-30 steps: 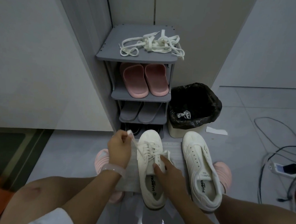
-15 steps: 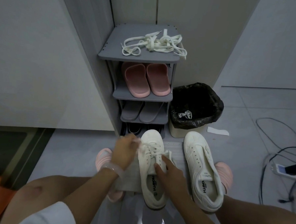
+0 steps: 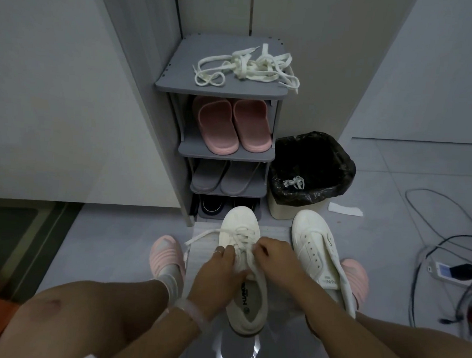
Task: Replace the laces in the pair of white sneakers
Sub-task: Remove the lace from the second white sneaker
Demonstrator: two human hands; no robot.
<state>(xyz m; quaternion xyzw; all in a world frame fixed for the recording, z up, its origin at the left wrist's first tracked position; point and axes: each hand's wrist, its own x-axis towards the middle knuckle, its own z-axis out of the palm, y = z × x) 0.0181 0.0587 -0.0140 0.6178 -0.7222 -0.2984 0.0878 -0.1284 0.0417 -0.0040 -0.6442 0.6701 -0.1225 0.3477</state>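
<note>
Two white sneakers stand on the floor before me. The left sneaker (image 3: 241, 220) carries a white lace (image 3: 243, 232) through its eyelets, and one loose end trails off to the left. My left hand (image 3: 218, 279) and my right hand (image 3: 275, 259) meet over its tongue, both pinching the lace at the upper eyelets. The right sneaker (image 3: 316, 248) has bare eyelets and no lace. A tangle of cream laces (image 3: 249, 67) lies on top of the grey shoe rack (image 3: 174, 82).
The rack holds pink slippers (image 3: 232, 126), grey slippers and dark shoes. A bin (image 3: 312, 166) lined with a black bag holds a white lace. Cables and a power strip (image 3: 443, 270) lie at the right. My feet in pink slippers flank the sneakers.
My left hand dropped from holding the lace end up at the left and came onto the shoe's tongue. My right hand slid forward to the upper eyelets. The lace end now lies loose.
</note>
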